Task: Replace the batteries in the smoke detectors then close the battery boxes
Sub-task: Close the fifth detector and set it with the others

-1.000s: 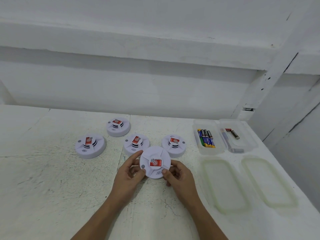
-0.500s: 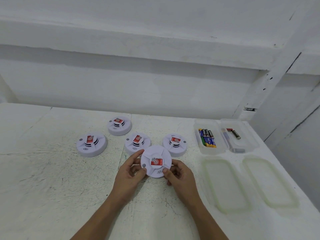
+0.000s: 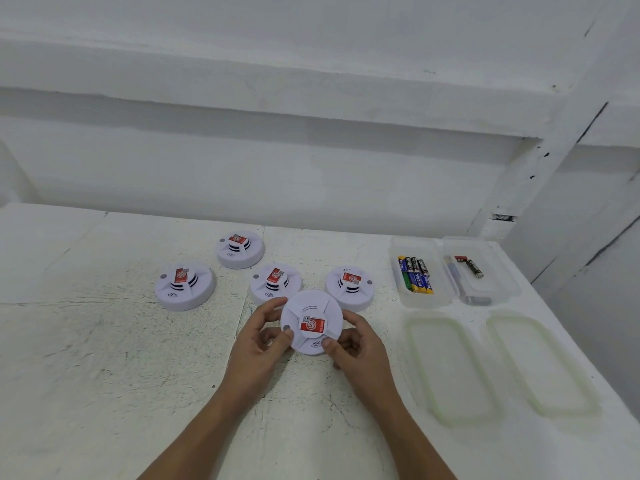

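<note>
A round white smoke detector [image 3: 311, 315] with a red label is held just above the table, its face tilted toward me. My left hand [image 3: 258, 344] grips its left rim with thumb and fingers. My right hand [image 3: 356, 348] grips its right rim, thumb on the front edge. Several more white detectors sit behind it: one at the left [image 3: 184, 285], one at the back [image 3: 240, 249], one in the middle [image 3: 275, 284], one at the right [image 3: 350, 287]. A clear box [image 3: 398, 249] holds several batteries [image 3: 415, 273].
A second clear box [image 3: 512, 285] to the right holds two batteries [image 3: 471, 266] and a grey pen-like tool [image 3: 465, 289]. Two translucent lids [image 3: 450, 367] [image 3: 540, 365] lie in front of the boxes. A white wall rises behind the white table [image 3: 104, 375].
Both hands have turned and tilted the held detector slightly, so its red label sits lower on the face. The other detectors and boxes have not moved.
</note>
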